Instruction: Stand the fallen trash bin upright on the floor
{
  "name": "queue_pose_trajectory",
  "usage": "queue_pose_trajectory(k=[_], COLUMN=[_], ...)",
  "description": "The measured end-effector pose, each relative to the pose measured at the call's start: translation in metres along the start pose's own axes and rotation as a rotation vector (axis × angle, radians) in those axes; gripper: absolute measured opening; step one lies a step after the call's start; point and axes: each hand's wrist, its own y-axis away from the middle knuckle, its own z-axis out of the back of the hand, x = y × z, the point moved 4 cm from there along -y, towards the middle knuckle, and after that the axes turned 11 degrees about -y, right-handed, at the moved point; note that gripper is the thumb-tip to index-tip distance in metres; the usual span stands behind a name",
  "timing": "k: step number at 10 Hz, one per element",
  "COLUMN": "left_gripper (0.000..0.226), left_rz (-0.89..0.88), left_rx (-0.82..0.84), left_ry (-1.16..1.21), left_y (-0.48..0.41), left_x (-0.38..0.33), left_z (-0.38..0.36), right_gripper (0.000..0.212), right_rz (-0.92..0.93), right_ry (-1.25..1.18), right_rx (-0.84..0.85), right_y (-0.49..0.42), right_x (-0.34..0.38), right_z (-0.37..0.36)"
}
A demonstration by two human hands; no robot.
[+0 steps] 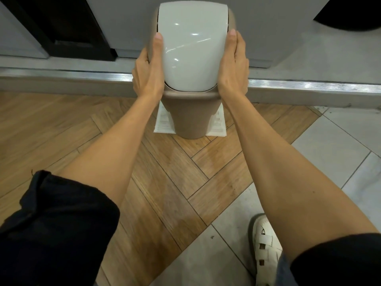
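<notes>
A taupe plastic trash bin (190,116) with a glossy white swing lid (190,44) stands upright on the wooden floor, its base resting on a white printed paper sheet (162,122). My left hand (148,69) presses flat against the left side of the bin's top rim, thumb lying along the lid's edge. My right hand (234,65) clasps the right side of the rim in the same way. Both hands grip the bin from opposite sides.
A metal threshold strip (82,76) runs across the floor just behind the bin, with a grey panel and a dark doorway (68,23) beyond. Grey tiles (329,145) lie to the right. A white sandal (265,250) stands at the lower right.
</notes>
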Motion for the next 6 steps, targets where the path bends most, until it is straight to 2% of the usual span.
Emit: queue_pose_trajectory(k=[2, 3, 4, 5, 6], left_gripper=[0.080, 0.086, 0.088, 0.079, 0.074], left_rz=[0.004, 0.002, -0.024, -0.018, -0.112], left_rx=[0.022, 0.118, 0.262, 0.298, 0.286], left_ry=[-0.020, -0.077, -0.181, -0.395, -0.618], left_y=[-0.001, -0.003, -0.003, 0.002, 0.012], left_x=[0.002, -0.001, -0.006, -0.022, -0.069], left_z=[0.000, 0.005, 0.015, 0.031, 0.054], right_gripper=[0.056, 0.054, 0.054, 0.056, 0.057], right_rz=[-0.013, -0.034, -0.101, -0.163, -0.188], right_ry=[-0.001, -0.007, 0.009, 0.109, 0.328], right_rx=[0.017, 0.053, 0.062, 0.102, 0.187], right_y=[0.002, 0.001, -0.001, 0.003, 0.009], right_x=[0.002, 0.006, 0.010, 0.027, 0.069], right_z=[0.001, 0.003, 0.007, 0.016, 0.032])
